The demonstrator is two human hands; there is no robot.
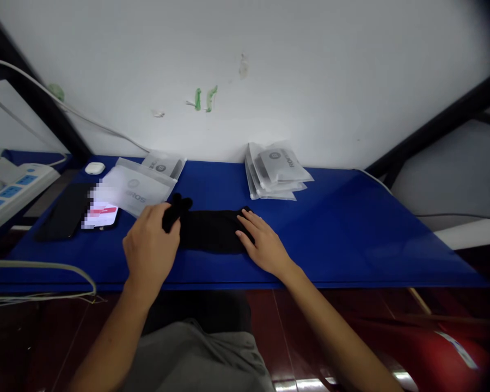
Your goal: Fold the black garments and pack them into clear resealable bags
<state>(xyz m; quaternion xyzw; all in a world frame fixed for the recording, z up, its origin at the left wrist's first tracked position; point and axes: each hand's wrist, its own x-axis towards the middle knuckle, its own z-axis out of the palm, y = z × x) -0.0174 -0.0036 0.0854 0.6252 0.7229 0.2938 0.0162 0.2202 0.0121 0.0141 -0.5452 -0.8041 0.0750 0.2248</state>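
Because the black cloth [212, 231] lies stretched out flat between my two hands, I read the hold as a way to keep it straight and stop it creeping over the smooth blue desk [351, 234]. My left hand [149, 245] is curled nearly closed, fingers and thumb pinching a puffy black bunch [173, 216] at the cloth's left end; I can't tell from this view whether the bunch and the cloth are one piece. My right hand [265, 242] is open and laid palm down on the opposite end, gripping nothing, its fingers close together and the thumb a little apart, so I take it to be acting as a light weight. Just beyond the left hand lie loose frosted bags [142, 190], near enough, I'd judge, to be easy to reach. Farther out past the right hand, a stack of filled bags [275, 171] sits by the wall, presumably piled there to leave working room in front. To the left of the left hand I see a dark phone [63, 212] and a lit phone [106, 215], with a white case [95, 168] behind them, all probably set aside from the cloth.
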